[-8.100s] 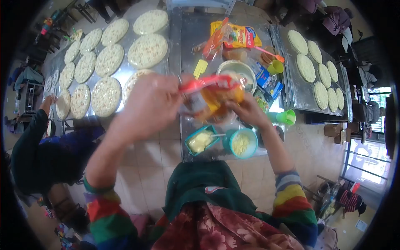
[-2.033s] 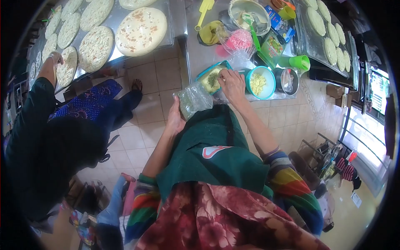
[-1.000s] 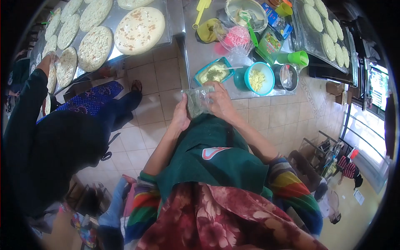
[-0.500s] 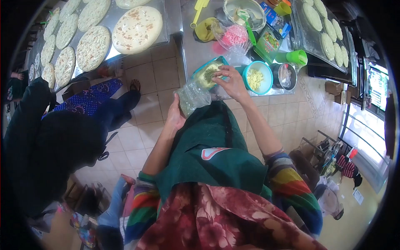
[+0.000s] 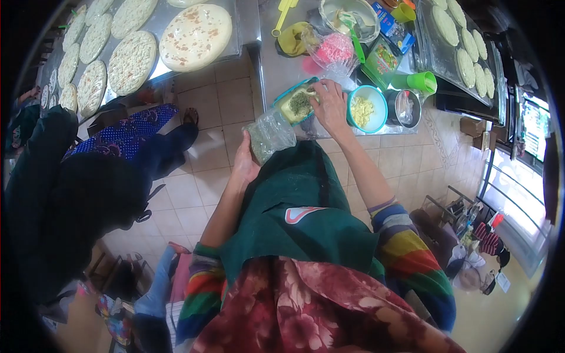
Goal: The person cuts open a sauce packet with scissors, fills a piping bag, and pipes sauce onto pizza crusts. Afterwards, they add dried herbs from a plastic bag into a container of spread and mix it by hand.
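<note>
My left hand is wrapped round a clear plastic bag of green flakes, held just off the table's front edge. Beside the bag is a teal rectangular container with a pale yellow spread and a heap of dark green flakes on it. My right hand is over the container's right side, fingers bent down; whatever is between the fingertips is too small to make out. To its right stands a round teal bowl with pale yellow shreds, and next to that a metal pot.
Behind are a pink bundle in plastic, a large bowl, a yellow spatula, a green box and a green cup. Trays of flat round dough lie left and right. A person stands at left.
Since the bag was handled with both hands, my right hand has moved up and forward to the container. The green heap has grown. My left hand still has the bag.
</note>
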`<action>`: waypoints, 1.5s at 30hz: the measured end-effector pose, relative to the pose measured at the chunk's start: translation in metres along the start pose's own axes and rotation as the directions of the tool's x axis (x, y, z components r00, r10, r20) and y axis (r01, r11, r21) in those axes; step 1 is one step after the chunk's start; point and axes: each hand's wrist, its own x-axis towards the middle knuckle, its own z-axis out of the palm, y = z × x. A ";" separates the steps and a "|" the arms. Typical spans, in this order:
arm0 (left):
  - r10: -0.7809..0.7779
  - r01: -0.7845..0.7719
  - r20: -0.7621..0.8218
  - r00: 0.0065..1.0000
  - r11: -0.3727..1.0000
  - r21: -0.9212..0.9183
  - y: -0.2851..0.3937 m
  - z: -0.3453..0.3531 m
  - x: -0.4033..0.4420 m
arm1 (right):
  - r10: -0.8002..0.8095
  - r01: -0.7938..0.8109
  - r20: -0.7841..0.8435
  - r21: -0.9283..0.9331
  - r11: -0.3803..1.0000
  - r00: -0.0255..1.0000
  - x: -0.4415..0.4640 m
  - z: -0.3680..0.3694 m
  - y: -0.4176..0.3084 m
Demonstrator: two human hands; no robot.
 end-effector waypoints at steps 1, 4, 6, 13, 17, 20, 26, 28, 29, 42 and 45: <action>0.002 -0.002 0.002 1.000 1.000 0.006 0.000 0.001 0.000 | 0.005 -0.005 -0.003 -0.008 1.000 1.000 0.001 -0.002 -0.002; 0.003 -0.003 -0.001 1.000 1.000 0.012 0.002 0.007 -0.002 | 0.060 -0.060 0.006 -0.006 0.998 0.998 0.003 -0.008 -0.008; -0.001 0.001 -0.019 1.000 1.000 -0.002 0.004 0.014 -0.004 | 0.125 -0.140 0.086 0.197 0.970 0.988 0.003 -0.015 -0.011; -0.028 0.029 0.021 0.999 0.999 -0.038 0.003 0.025 0.000 | -0.113 -0.019 0.319 0.382 0.924 0.941 -0.021 -0.042 -0.055; -0.020 0.020 0.032 0.999 1.000 0.014 0.001 0.028 0.002 | -0.237 0.165 0.284 0.256 0.953 0.929 -0.032 -0.020 -0.060; -0.016 0.013 0.028 0.999 0.994 0.106 -0.002 0.028 0.001 | -0.267 0.226 0.322 0.159 0.961 0.908 -0.038 -0.021 -0.073; -0.008 0.009 -0.012 1.000 0.996 0.093 -0.006 0.023 -0.002 | -0.212 0.146 0.291 0.232 0.962 0.933 -0.048 -0.015 -0.080; -0.009 0.009 -0.010 1.000 0.998 0.056 -0.004 0.021 -0.002 | -0.121 0.013 0.302 0.337 0.941 0.946 -0.048 -0.016 -0.077; -0.011 0.011 0.002 1.000 0.999 0.039 -0.002 0.019 0.000 | -0.076 -0.054 0.311 0.387 0.920 0.947 -0.047 -0.016 -0.075; -0.026 0.025 -0.012 1.000 0.996 -0.084 0.001 -0.007 -0.002 | 0.083 -0.177 0.262 0.362 0.915 0.961 -0.016 -0.011 -0.022; 0.006 -0.007 -0.017 1.000 0.999 -0.050 0.001 -0.012 -0.005 | 0.031 -0.044 0.154 0.081 0.996 0.988 -0.015 -0.014 -0.036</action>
